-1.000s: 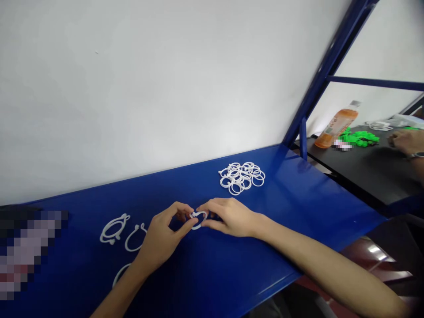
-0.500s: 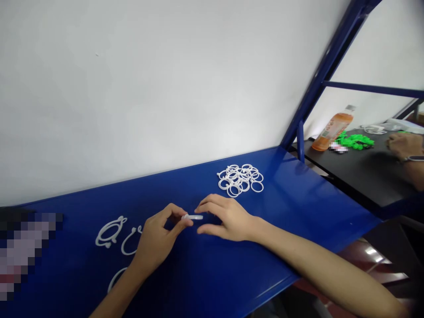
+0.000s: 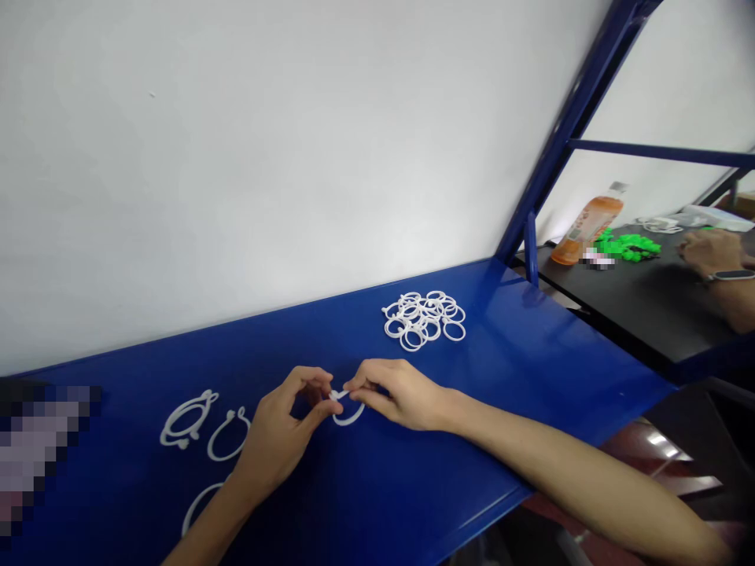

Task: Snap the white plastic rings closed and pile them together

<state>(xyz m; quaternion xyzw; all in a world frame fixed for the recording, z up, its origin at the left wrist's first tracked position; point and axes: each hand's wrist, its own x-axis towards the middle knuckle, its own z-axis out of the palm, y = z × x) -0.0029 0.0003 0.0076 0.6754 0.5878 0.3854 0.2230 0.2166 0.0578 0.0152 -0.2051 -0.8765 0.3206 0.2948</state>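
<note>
While the left hand (image 3: 277, 428) and the right hand (image 3: 401, 393) meet above the blue metal table (image 3: 519, 369), they pinch a white plastic ring (image 3: 349, 418) between them at its tabbed end. Each grip is narrow and holds that ring, whose curve hangs just below the fingers, near the table top. Beyond the grips, toward the white wall (image 3: 248, 173), sits a tangled pile of white rings (image 3: 423, 321). Left of the left grip lie a first loose ring (image 3: 187, 419), a second loose ring (image 3: 227, 436) and a third loose ring (image 3: 200, 507), the last just beside the left forearm. Well right of the grips, a black table (image 3: 637, 314) carries an orange drink bottle (image 3: 587, 232), green plastic pieces (image 3: 625, 246) and a co-worker's hand (image 3: 708, 251).
</note>
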